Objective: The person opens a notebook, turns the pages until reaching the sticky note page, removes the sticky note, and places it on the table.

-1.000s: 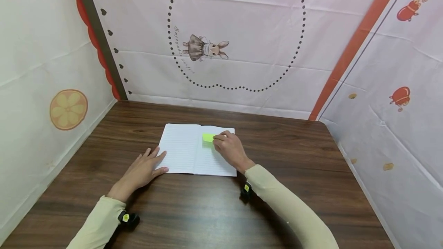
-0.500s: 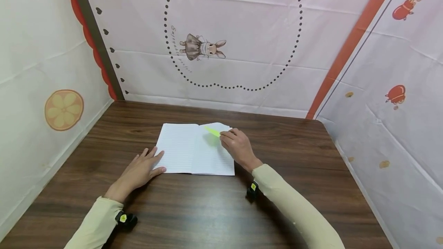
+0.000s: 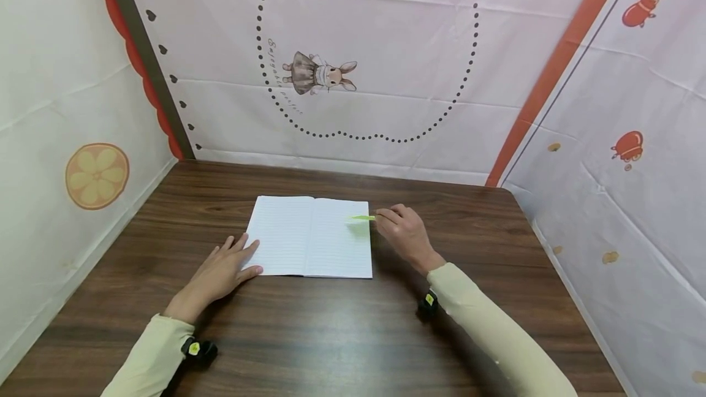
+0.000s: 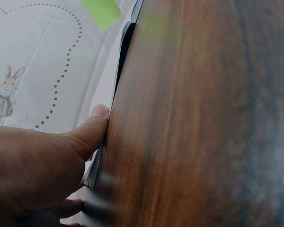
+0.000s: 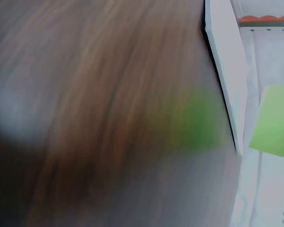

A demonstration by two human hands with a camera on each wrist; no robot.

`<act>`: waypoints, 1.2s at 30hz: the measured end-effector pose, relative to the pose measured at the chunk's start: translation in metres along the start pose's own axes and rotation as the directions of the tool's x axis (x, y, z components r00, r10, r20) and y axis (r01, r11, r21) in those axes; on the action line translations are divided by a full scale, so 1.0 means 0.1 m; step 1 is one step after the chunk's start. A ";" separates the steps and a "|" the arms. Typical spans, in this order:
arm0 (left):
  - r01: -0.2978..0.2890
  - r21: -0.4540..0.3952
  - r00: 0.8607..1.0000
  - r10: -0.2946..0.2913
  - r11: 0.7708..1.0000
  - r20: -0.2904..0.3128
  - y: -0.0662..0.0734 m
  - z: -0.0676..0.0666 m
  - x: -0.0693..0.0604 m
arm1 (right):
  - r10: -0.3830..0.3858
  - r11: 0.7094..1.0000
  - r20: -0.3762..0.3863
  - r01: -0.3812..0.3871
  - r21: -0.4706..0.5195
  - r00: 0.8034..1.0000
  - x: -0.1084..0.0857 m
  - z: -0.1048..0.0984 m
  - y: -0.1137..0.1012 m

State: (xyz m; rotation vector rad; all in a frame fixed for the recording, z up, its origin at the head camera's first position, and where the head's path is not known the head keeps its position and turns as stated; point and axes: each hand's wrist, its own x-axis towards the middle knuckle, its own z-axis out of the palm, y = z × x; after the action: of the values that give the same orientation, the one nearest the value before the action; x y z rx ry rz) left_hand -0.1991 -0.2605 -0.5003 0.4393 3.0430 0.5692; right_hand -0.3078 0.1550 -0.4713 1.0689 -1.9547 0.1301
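Note:
An open lined notebook (image 3: pixel 281 231) lies flat on the table. My left hand (image 3: pixel 222 269) rests on its left page edge with fingers spread; in the left wrist view the thumb (image 4: pixel 92 127) presses the page near the lower edge. Just off the right page, my right hand (image 3: pixel 407 234) pinches a yellow-green sticky note (image 3: pixel 363 218) by one end. The note is held above the right page, seen nearly edge-on from the head. It also shows as a green sheet (image 5: pixel 277 123) in the right wrist view, where the hand itself is out of sight.
The dark wood-grain table (image 3: pixel 331 336) extends on all sides of the notebook. White printed cloth walls (image 3: pixel 386 78) stand at the back, left and right. Each wrist wears a small black camera, as on the left wrist (image 3: pixel 200 351).
My right hand has lifted the sticky note off the right page and drawn it to the right. The page that rose with it lies flat again. My left hand stays on the notebook.

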 end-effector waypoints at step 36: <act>0.003 -0.020 1.000 -0.003 1.000 0.006 0.01 -0.02 0.00 | 0.241 0.955 0.513 -0.296 0.026 0.824 -0.36 -0.20 0.10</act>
State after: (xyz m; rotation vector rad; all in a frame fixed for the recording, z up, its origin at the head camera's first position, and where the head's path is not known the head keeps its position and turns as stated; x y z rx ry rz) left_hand -0.1992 -0.2607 -0.4983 0.4346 3.0288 0.5968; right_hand -0.2937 0.1935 -0.4832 0.9479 -2.6034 0.1144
